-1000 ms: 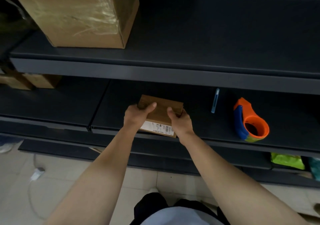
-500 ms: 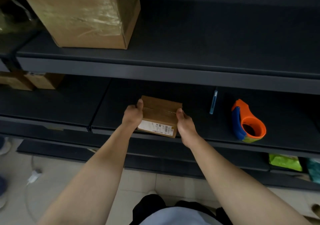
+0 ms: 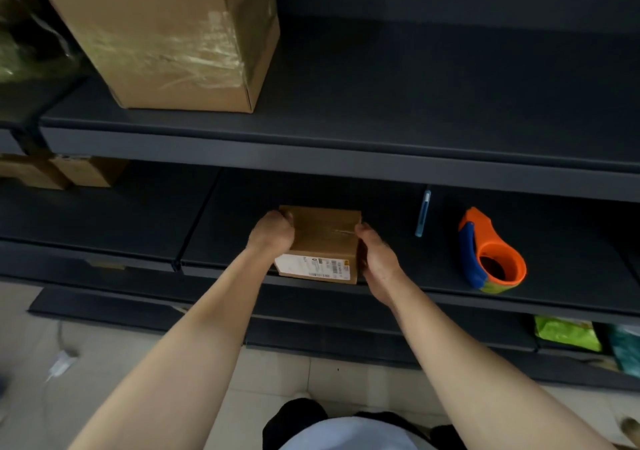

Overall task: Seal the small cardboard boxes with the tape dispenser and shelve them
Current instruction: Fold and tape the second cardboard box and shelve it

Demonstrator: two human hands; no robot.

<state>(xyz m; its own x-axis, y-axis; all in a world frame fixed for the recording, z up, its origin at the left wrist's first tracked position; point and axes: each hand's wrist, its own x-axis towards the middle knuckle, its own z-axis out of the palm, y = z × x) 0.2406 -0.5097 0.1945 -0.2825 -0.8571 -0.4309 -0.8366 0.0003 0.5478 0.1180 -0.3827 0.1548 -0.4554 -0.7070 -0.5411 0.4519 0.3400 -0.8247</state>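
Note:
A small cardboard box (image 3: 323,238) with a white label on its near face sits at the front edge of the middle dark shelf (image 3: 415,293). Its top flaps are shut and a strip of clear tape runs across the seam. My left hand (image 3: 272,233) grips the box's left side, fingers curled over the top edge. My right hand (image 3: 375,259) holds the right side, its thumb at the top corner. The orange and blue tape dispenser (image 3: 490,257) lies on the same shelf, well right of the box.
A blue utility knife (image 3: 423,212) lies between box and dispenser. A large taped carton (image 3: 173,37) stands on the upper shelf (image 3: 346,158). Small cardboard boxes (image 3: 62,172) sit at the far left of the middle shelf. Green packets (image 3: 568,333) lie on the bottom shelf.
Both thumbs have slid off the box's top to its sides. The box has turned squarer to the shelf edge.

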